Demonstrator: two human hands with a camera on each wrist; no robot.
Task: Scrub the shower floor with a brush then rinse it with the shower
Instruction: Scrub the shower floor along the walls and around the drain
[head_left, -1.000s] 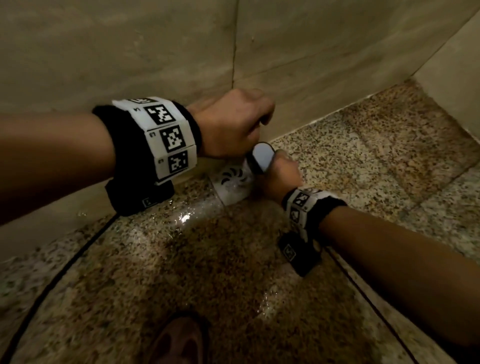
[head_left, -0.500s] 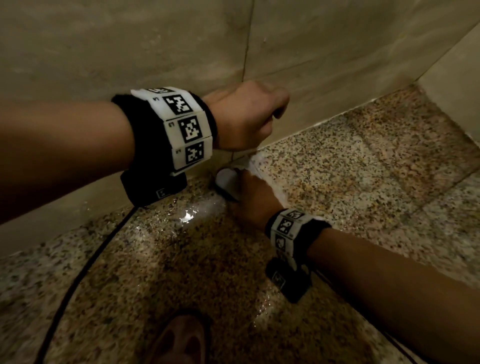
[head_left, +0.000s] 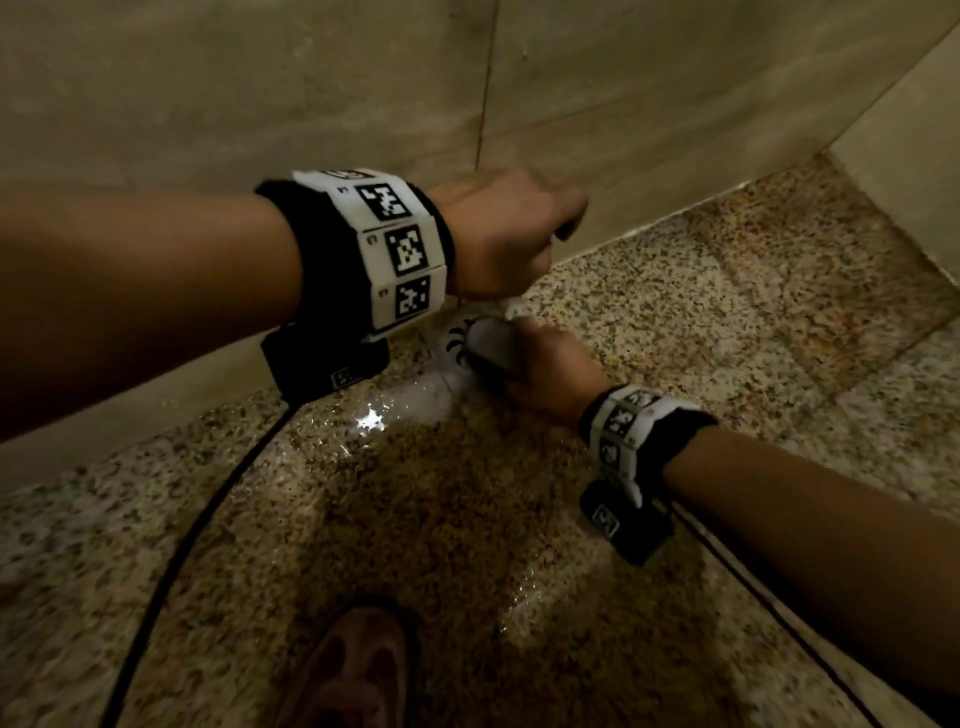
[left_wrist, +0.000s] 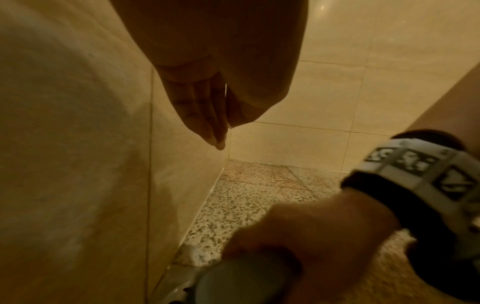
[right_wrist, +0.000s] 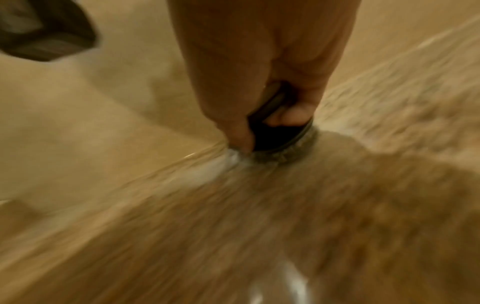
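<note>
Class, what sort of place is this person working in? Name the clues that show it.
Most likely a tiled shower stall or bathroom corner. Clues: the wet speckled stone floor, the drain where it meets the tiled wall, and the right hand scrubbing suds with a brush.

Brush (head_left: 491, 340) on floor (head_left: 675, 322) beside wall (head_left: 649, 130), drain (head_left: 452, 338) just left

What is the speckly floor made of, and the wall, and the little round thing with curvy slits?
The floor looks like polished granite or terrazzo: brown, tan and black flecks, shiny where wet. The wall looks like big glazed beige tiles, smooth with thin joint lines. The drain cover seems pale metal or plastic; it is too hidden to tell.
</note>
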